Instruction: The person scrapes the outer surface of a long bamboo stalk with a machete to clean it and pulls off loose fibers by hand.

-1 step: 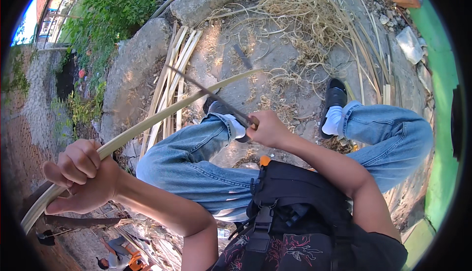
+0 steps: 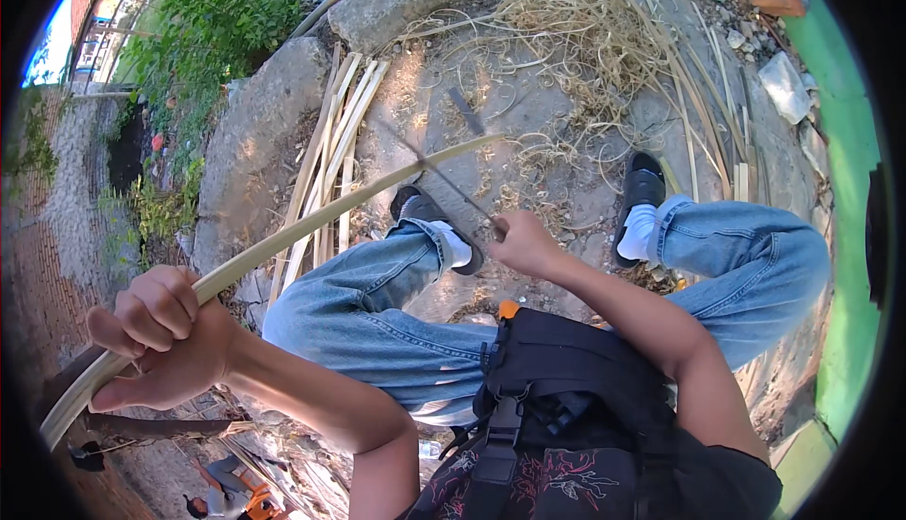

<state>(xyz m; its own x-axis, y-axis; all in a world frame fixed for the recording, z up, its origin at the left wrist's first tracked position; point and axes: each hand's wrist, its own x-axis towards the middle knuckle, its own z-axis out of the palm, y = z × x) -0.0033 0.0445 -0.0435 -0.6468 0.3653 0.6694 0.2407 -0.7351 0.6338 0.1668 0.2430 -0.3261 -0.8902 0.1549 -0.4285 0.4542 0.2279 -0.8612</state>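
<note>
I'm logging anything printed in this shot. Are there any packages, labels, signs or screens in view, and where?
None that can be made out: only bamboo strips, dry shavings, stone and plants. The black chest harness shows no readable label.

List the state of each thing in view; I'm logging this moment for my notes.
left hand: fist closed around the strip
bamboo strip: long, bowed, lying across the left knee
right hand: closed on the knife handle
knife: blade laid across the strip
cut strips: bundled on the ground
shavings: loose tangled heap
</note>
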